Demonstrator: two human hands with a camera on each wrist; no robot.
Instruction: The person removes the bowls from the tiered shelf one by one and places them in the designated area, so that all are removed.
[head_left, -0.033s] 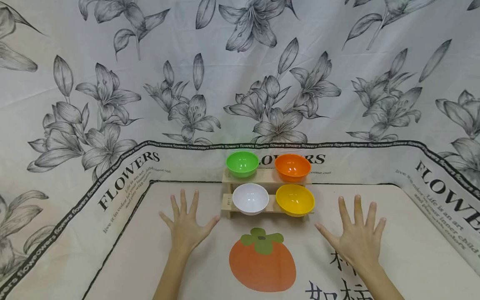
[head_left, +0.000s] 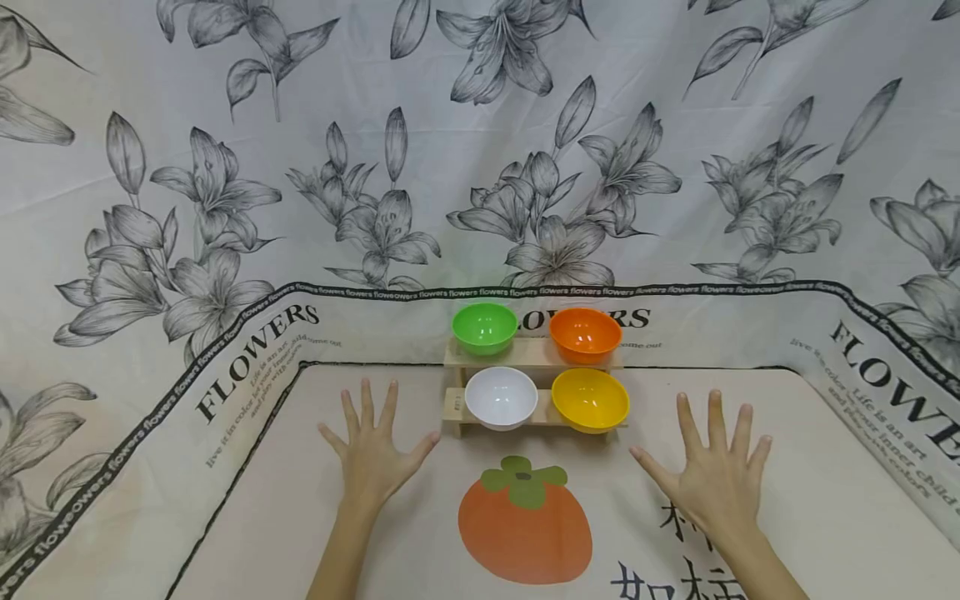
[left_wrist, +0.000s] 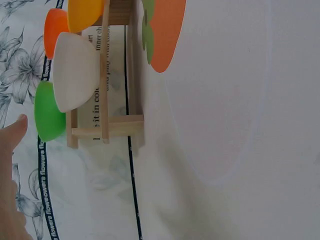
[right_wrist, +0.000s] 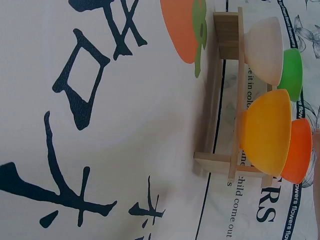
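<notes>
A person's two hands reach in from the bottom edge over a pale desk (head_left: 405,550), fingers straight and spread wide. Between and beyond them stands a two-step wooden stand (head_left: 534,353) carrying four bowls, rims up. On the upper step are a green bowl (head_left: 484,333) at left and an orange bowl (head_left: 586,337) at right; on the lower, a white bowl (head_left: 501,400) and a yellow bowl (head_left: 590,402). The left hand (head_left: 375,458) is nearest the white bowl, the right hand (head_left: 717,483) nearest the yellow, both apart from them. A printed persimmon (head_left: 525,533) lies between the hands.
</notes>
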